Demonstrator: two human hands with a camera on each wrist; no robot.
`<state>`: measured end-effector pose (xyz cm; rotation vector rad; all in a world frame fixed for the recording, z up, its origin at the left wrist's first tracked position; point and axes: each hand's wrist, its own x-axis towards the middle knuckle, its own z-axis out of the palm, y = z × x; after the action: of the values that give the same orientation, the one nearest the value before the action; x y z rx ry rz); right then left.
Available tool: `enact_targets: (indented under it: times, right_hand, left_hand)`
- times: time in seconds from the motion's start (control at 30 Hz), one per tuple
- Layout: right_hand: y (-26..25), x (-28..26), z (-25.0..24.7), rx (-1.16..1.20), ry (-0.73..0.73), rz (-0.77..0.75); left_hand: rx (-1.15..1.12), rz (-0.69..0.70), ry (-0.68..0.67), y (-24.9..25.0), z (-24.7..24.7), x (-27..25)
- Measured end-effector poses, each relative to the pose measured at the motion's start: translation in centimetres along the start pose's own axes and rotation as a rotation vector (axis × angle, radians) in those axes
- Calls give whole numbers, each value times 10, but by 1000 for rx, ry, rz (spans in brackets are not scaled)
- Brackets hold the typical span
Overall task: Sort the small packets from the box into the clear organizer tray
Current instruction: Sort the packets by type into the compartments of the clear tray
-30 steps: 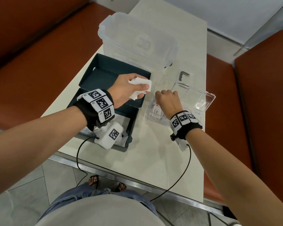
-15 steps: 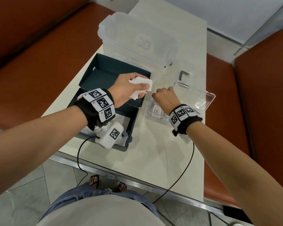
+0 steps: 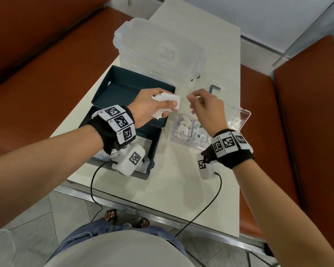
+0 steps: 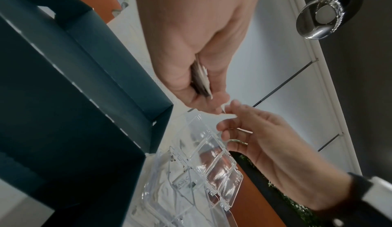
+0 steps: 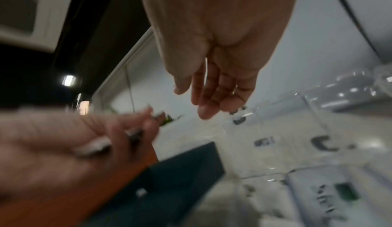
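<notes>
My left hand (image 3: 170, 105) hovers over the dark teal box (image 3: 155, 143) and grips a small stack of white packets (image 3: 167, 100). In the left wrist view the packets (image 4: 203, 78) sit edge-on between thumb and fingers. My right hand (image 3: 191, 101) floats just right of that stack, above the clear organizer tray (image 3: 183, 141), with relaxed fingers holding nothing. The right wrist view, blurred, shows its fingers (image 5: 203, 103) straight and bare. The tray's near compartments hold white packets, some printed green; its hinged lid (image 3: 237, 118) lies open to the right.
A large clear lidded tub (image 3: 158, 45) stands behind the box. A small dark metal bracket (image 3: 213, 87) lies on the white table (image 3: 174, 185) beyond my right hand. Orange-brown benches flank the table. Two black cables trail from my wrists over the near edge.
My right hand has lifted out of the tray and moved up and left toward the packets. My left hand has kept its hold in nearly the same place.
</notes>
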<state>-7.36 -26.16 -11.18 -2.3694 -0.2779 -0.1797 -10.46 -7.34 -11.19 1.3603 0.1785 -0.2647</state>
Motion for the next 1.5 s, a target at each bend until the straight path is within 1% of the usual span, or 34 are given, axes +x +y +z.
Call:
enact_targets:
  times: [0.07,0.13,0.2,0.27,0.33,0.4,0.47,0.53,0.6,0.7,0.8,0.9,1.03,1.17,1.33,1.5]
  right_hand:
    - [-12,-9,-4,202,-45,97]
    - [-18,-16,-6,321,-104,143]
    - [-18,-21,-11,413,-77,198]
    - [-13,-24,-17,496,-26,277]
    - [-8,-28,-24,562,7,348]
    - [-2,-30,-31,577,21,392]
    - [4,-32,-38,538,39,395]
    - [10,-31,-45,482,50,379]
    - [14,-28,-47,377,7,335]
    - [20,-21,-41,113,-78,208]
    - [20,-10,-24,-148,-177,72]
    - [19,1,-5,-389,-283,-3]
    - [21,4,14,-599,-300,-83]
    - [27,2,25,-690,-287,-123]
    - [30,-1,32,-680,-292,-126]
    - [32,-1,41,-700,-300,-112]
  left_hand:
    - [6,17,-30,0,6,-1]
    - [20,20,-73,0,11,-2]
    - [-6,-24,-112,1,16,-2]
    - [-66,-97,-142,3,22,-2]
    - [-101,-149,-147,4,28,-1]
    - [-82,-143,-155,2,35,-1]
    - [-50,-95,-164,0,43,-1]
    - [-63,-59,-120,0,47,0]
    - [-111,-38,-69,2,46,2]
    - [-127,-23,-27,2,42,4]
    - [-128,-8,1,-1,38,2]
    - [-156,-4,19,-4,33,0]
    - [-126,8,35,-5,26,-2]
    - [-117,7,53,-4,18,-2]
    - [-87,-1,59,-5,15,-1]
    - [-128,-19,33,-5,16,1]
